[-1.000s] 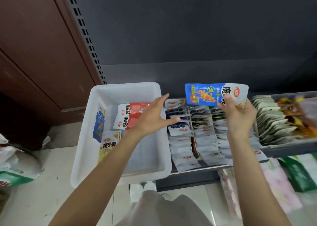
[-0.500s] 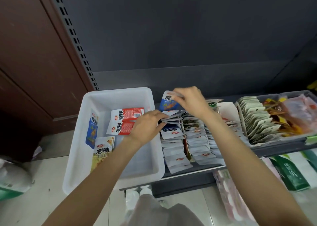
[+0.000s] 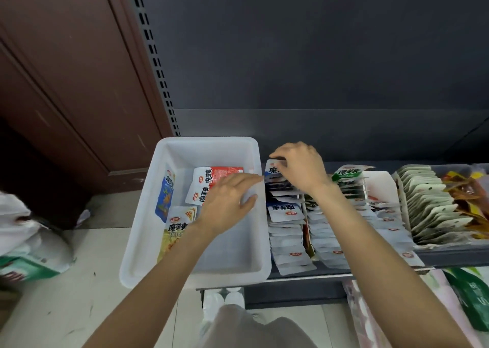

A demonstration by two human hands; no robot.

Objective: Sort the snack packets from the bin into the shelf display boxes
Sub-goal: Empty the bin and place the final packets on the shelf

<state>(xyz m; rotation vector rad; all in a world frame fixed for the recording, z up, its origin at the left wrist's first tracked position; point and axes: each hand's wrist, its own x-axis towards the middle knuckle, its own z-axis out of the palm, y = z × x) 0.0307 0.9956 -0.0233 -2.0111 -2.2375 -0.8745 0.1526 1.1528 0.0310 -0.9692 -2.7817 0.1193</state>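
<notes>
A white plastic bin sits at the left end of the shelf. It holds a blue packet leaning on the left wall, red and white packets at the back and a yellow packet. My right hand pinches the top of a blue and white packet at the back of the leftmost display row. My left hand hovers over the bin's right side, fingers straight and pointing at that row.
More rows of white packets fill the display box to the right, a green packet at the back. A clear tray of pale pouches stands further right. Bags lie on the floor at left.
My right hand carried the blue packet from above the middle rows left and down into the back of the leftmost row. My left hand drew back slightly over the bin.
</notes>
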